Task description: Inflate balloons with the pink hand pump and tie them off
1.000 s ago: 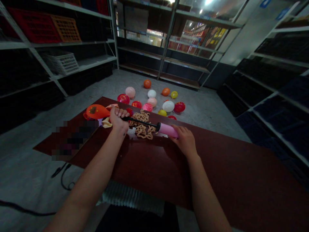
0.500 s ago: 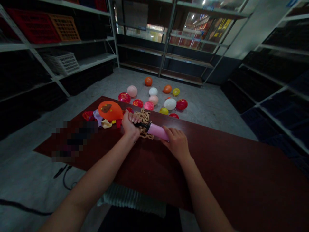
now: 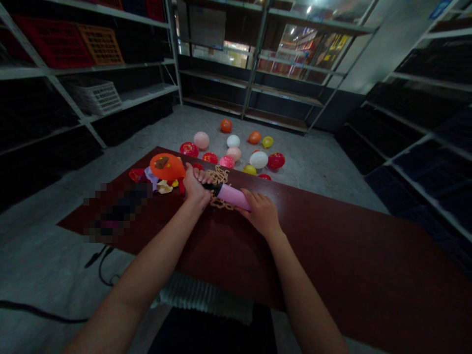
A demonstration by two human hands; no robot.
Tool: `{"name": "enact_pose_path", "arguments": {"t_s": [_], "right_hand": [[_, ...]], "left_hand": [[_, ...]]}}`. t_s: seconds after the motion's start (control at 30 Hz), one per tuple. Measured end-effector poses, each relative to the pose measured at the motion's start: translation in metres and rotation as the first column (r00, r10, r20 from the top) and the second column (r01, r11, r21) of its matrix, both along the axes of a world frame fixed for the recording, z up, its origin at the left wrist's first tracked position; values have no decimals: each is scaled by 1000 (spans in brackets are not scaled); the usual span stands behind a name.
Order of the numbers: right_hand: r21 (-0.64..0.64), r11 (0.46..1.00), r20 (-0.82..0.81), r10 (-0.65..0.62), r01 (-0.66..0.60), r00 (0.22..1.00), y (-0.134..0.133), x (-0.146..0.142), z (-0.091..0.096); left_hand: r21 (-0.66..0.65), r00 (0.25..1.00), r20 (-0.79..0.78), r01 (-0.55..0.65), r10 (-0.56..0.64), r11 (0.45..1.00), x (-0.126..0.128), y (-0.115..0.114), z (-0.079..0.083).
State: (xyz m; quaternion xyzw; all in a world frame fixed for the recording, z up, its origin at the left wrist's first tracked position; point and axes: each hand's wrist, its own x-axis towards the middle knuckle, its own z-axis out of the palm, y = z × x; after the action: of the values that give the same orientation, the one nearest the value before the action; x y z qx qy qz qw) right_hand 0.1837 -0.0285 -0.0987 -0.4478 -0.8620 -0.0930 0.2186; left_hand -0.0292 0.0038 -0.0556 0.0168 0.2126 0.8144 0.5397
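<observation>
My left hand (image 3: 197, 184) is closed around the black nozzle end of a pink balloon pump (image 3: 233, 196), where the neck of an orange balloon (image 3: 167, 166) meets it. The balloon is partly inflated, has a brown and yellow print, and points away to the left. My right hand (image 3: 260, 210) wraps the other end of the pink barrel. Under and behind the pump lies a tangle of tan cord-like strips (image 3: 220, 174). Several limp balloons (image 3: 164, 187) in cream, purple, red and yellow lie beside my left hand. My fingers hide the exact joint of balloon and nozzle.
The dark red-brown table (image 3: 332, 246) spans the front. A blurred-out dark item (image 3: 123, 209) lies on its left part. Inflated balloons (image 3: 258, 160) are scattered on the floor beyond. Metal shelves (image 3: 250, 88) with crates (image 3: 101, 45) stand around; a cable (image 3: 44, 312) runs along the floor at left.
My right hand has moved left toward my left hand with the pink barrel, and less of the black part shows between them. The orange balloon stays on the nozzle.
</observation>
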Motion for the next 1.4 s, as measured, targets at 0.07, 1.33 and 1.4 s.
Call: {"name": "enact_pose_path", "arguments": {"t_s": [0.07, 1.33, 1.4], "right_hand": [[-17, 1000, 16, -9, 9, 1000, 1, -1, 1], [57, 998, 3, -39, 38, 999, 2, 29, 15], [33, 999, 26, -34, 33, 999, -1, 20, 15]], "left_hand": [[0, 999, -2, -33, 33, 999, -3, 1, 1], [-31, 995, -23, -100, 99, 994, 2, -8, 11], [-34, 996, -48, -78, 77, 996, 8, -5, 5]]}}
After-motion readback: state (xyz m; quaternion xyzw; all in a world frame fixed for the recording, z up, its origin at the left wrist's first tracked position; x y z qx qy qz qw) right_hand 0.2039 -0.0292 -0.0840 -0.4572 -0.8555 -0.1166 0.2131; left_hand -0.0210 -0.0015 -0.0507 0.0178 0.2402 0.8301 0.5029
